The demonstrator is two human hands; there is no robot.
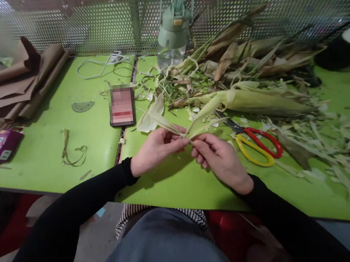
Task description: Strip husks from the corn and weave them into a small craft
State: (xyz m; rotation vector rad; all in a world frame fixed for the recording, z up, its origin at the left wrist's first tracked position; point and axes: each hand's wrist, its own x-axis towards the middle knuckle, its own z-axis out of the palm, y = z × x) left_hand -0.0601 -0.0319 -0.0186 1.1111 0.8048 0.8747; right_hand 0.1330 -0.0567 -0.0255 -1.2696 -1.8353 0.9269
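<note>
Pale corn husk strips (205, 117) fan out above my fingertips, their gathered ends pinched between both hands. My left hand (158, 147) closes on the husk from the left, thumb pointing right. From the other side my right hand (217, 158) grips the same bunch between thumb and forefinger, its other fingers curled. The exact joint of the strips is partly hidden by the fingers. Scissors (258, 145) with one red and one yellow handle lie right of my right hand. Behind them rests a larger green-yellow husk (262, 101).
A heap of dry husks (242, 53) spreads along the back right, with scraps around it. A water bottle (173, 35), phone (121, 105), white cable (93, 68), protractor (83, 106), brown paper (11, 90) and purple carton (0, 146) stand or lie on the green table (50, 169).
</note>
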